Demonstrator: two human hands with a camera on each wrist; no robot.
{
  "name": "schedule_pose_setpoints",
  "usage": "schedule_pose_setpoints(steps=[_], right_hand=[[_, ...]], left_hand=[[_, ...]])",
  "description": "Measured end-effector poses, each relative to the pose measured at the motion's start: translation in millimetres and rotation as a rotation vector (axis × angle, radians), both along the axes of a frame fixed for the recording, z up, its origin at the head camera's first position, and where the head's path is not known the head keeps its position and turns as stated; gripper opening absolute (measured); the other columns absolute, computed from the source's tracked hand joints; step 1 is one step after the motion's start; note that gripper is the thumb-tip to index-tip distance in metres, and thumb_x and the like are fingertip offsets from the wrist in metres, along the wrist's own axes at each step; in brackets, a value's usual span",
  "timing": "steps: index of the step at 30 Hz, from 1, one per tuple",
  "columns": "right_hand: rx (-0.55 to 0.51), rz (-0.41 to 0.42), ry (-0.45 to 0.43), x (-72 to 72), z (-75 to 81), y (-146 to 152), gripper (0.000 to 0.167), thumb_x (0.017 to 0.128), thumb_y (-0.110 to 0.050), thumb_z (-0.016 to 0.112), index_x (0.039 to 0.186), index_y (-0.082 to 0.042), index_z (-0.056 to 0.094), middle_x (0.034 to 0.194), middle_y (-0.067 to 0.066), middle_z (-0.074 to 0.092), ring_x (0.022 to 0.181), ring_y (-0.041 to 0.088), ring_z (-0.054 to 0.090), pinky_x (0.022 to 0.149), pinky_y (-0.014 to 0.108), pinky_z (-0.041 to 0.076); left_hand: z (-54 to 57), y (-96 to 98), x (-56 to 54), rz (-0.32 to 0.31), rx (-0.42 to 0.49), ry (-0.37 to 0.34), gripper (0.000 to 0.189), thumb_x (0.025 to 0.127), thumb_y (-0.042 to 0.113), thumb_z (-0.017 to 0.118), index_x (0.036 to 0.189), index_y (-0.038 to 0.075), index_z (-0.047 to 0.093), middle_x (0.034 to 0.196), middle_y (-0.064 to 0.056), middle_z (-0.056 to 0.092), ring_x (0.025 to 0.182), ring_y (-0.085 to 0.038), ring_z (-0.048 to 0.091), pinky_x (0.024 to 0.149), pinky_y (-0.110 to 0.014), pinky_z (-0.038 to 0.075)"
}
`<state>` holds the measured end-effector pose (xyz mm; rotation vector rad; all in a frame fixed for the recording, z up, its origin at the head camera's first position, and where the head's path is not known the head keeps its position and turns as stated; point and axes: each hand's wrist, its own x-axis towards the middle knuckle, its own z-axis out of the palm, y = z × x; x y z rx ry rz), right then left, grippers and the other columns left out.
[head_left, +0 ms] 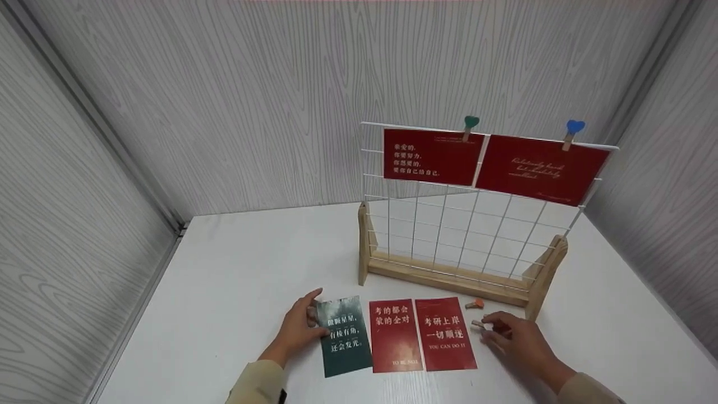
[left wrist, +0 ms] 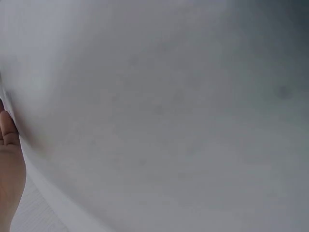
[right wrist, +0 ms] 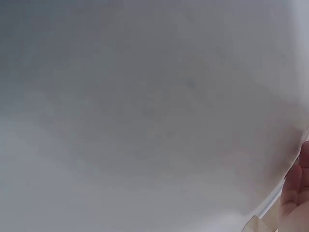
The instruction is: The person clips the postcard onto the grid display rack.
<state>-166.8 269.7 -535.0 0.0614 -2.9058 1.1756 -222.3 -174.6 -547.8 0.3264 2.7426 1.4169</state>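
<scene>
In the head view my left hand rests at the left edge of a dark green card with white writing, the thumb touching its edge. Two red cards, a middle one and a right one, lie beside it in a row on the white table. My right hand pinches a small wooden clothespin near the right red card; most of it is hidden by the fingers. Just beyond lies another clothespin with an orange top. Both wrist views are mostly a blurred pale surface, with part of a hand at the edge.
Behind the cards stands a white wire grid in a wooden base. Two red cards hang on it, a left one under a green heart clothespin and a right one under a blue heart clothespin. Grey panels surround the table.
</scene>
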Motion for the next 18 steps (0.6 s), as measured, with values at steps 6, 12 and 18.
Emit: schedule_pose_setpoints(steps=[6, 12, 18], right_hand=[[-0.025, -0.007, 0.022, -4.2, 5.5, 0.1, 0.022, 0.084, -0.014, 0.074, 0.105, -0.018, 0.07, 0.094, -0.004, 0.065, 0.087, 0.014, 0.06, 0.075, 0.03, 0.052], [-0.076, -0.003, 0.048, -10.0, 12.0, 0.4, 0.033, 0.088, -0.016, 0.069, 0.12, -0.018, 0.068, 0.102, 0.0, 0.066, 0.09, 0.017, 0.059, 0.075, 0.032, 0.05], [-0.151, -0.001, 0.099, -16.6, 17.6, -0.9, 0.033, 0.092, -0.01, 0.063, 0.124, -0.013, 0.064, 0.1, 0.002, 0.065, 0.089, 0.018, 0.059, 0.073, 0.028, 0.051]], left_hand=[[5.8, -2.2, -0.1, 0.044, 0.141, -0.104, 0.072, 0.073, -0.009, 0.076, 0.137, -0.004, 0.043, 0.097, -0.008, 0.055, 0.081, -0.018, 0.056, 0.071, -0.03, 0.052], [12.8, -2.3, -2.1, 0.096, 0.202, -0.148, 0.061, 0.08, -0.006, 0.071, 0.136, -0.001, 0.047, 0.098, -0.008, 0.063, 0.086, -0.019, 0.063, 0.072, -0.03, 0.054], [21.3, 0.7, -8.1, 0.108, 0.271, -0.147, 0.054, 0.086, -0.006, 0.064, 0.137, 0.006, 0.049, 0.098, -0.009, 0.064, 0.086, -0.02, 0.063, 0.075, -0.032, 0.054]])
